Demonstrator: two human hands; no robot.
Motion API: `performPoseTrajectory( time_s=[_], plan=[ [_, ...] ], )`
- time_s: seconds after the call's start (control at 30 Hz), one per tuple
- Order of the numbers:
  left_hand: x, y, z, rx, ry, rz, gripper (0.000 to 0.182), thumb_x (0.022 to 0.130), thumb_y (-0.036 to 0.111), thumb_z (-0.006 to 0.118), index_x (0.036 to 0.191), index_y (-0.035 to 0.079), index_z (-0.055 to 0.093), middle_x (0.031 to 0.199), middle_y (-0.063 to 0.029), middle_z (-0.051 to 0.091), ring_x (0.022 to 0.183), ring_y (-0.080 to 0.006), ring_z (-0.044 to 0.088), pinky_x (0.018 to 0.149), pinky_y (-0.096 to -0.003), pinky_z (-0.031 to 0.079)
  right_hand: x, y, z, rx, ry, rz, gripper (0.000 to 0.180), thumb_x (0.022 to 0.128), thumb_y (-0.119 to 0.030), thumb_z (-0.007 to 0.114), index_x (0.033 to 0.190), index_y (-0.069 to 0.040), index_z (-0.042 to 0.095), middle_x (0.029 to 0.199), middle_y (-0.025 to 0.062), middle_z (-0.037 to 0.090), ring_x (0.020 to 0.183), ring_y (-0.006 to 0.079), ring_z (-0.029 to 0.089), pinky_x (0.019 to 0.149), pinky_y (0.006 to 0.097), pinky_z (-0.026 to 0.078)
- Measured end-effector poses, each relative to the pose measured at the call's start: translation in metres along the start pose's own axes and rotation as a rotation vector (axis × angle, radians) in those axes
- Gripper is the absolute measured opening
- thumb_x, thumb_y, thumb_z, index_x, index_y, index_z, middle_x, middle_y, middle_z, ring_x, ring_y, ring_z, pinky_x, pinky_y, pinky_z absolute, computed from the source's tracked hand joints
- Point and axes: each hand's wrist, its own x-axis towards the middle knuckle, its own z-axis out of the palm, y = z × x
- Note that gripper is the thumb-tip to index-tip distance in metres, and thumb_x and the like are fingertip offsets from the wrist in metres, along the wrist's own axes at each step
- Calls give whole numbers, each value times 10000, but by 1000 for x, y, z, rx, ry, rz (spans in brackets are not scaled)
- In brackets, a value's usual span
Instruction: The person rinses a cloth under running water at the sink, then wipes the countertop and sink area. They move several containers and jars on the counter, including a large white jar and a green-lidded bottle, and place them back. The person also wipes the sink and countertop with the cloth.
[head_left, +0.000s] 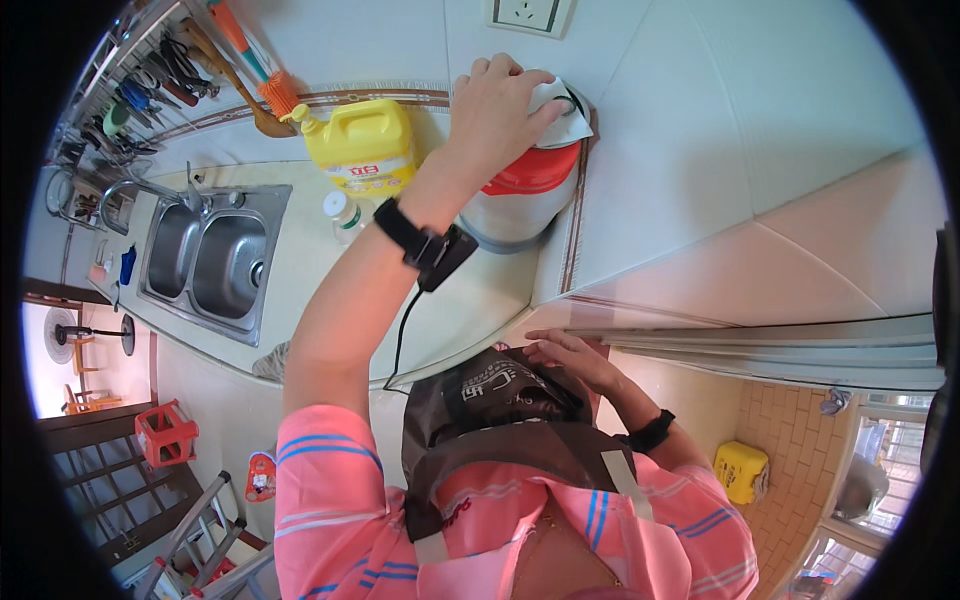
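Observation:
My left hand (495, 109) reaches across the counter to the wall corner. Its thumb and index finger pinch a white cloth (566, 129) on top of a round container. The container has a red upper band (536, 171) and a whitish body (510, 217); part of a dark lid shows behind the cloth. My right hand (574, 358) hovers low before my brown apron (495, 397), below the counter's front edge, fingers apart and holding nothing visible.
A yellow detergent jug (367, 142) and a white-capped bottle (343, 214) stand left of the container. Farther left is a double steel sink (229, 262). A red stool (165, 433) and a folding ladder (199, 532) stand on the floor. A cable hangs from my left wrist device (442, 255).

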Motion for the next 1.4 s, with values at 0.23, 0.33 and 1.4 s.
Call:
performPoseTrajectory(
  time_s=[0.23, 0.33, 1.4],
  plan=[
    [14, 0, 13, 52, -232, -27, 249, 824, 337, 690, 994, 158, 725, 962, -60, 645, 992, -274, 585, 872, -447, 440, -17, 12, -14, 34, 70, -39, 510, 1028, -385, 483, 1406, -44, 465, 1255, 88, 603, 1127, 163, 567, 1008, 307, 419],
    [18, -1, 0, -50, -153, -43, 242, 852, 311, 663, 991, 126, 735, 916, -65, 684, 918, -264, 629, 816, -413, 484, -17, 15, -22, 52, 77, -38, 504, 1027, -384, 489, 1401, -47, 475, 1242, 85, 609, 1125, 159, 568, 1005, 304, 422],
    [0, -14, -24, 181, -92, 269, 757, 743, 605, 742, 1346, 203, 523, 1354, -208, 515, 1111, -394, 602, 927, -427, 506, -6, 21, -41, 108, 43, -60, 500, 1024, -357, 504, 1406, -36, 464, 1255, 102, 609, 1155, 192, 574, 1000, 328, 428]
  ],
)
